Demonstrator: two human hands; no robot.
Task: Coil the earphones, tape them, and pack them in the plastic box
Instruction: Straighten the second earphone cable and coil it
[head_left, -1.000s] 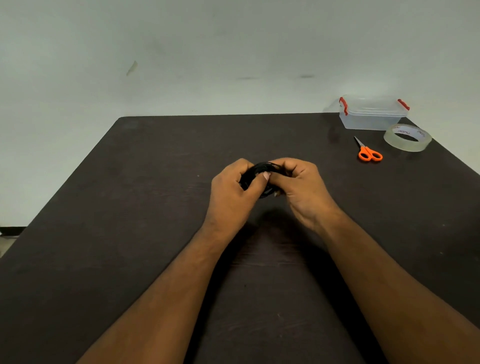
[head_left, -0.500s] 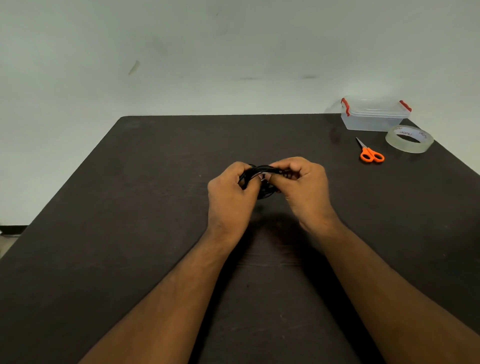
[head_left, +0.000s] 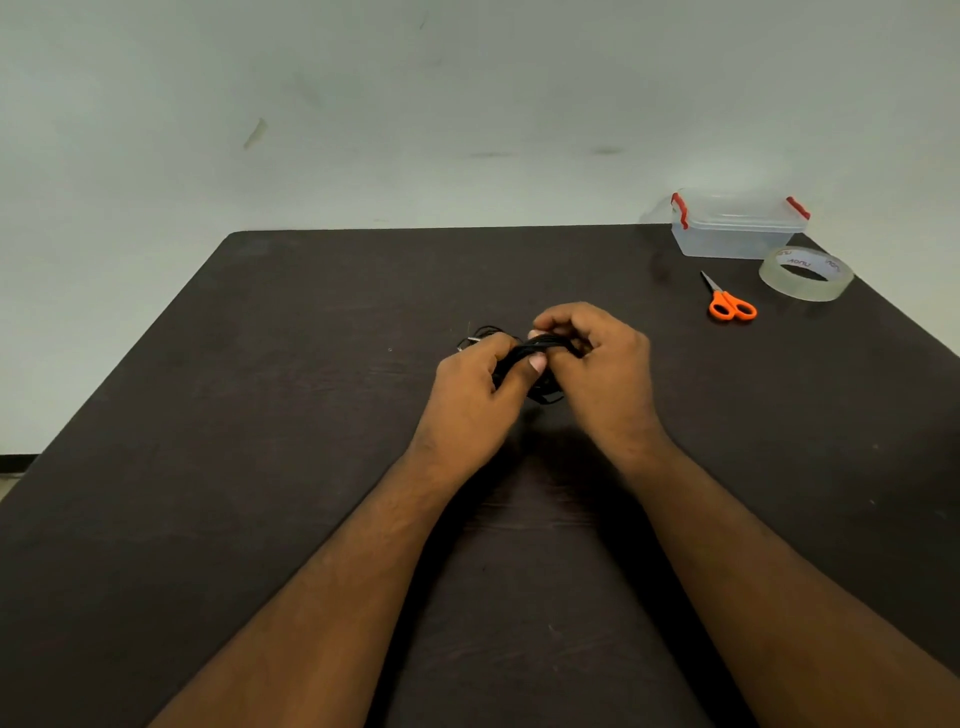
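The thin black earphone cable (head_left: 537, 347), bunched into a small coil, sits at the centre of the dark matte table (head_left: 260, 415), pinched between both hands. Since a second ago a loose end has sprung out at ten o'clock of the left hand (head_left: 480, 387) — so coiling looks unfinished. The right hand (head_left: 597, 364) is clenched on the bundle too. At two o'clock, well apart, wait the orange-handled scissors (head_left: 730, 304), clear tape roll (head_left: 805, 273) and lidded clear plastic box (head_left: 737, 226), untouched.
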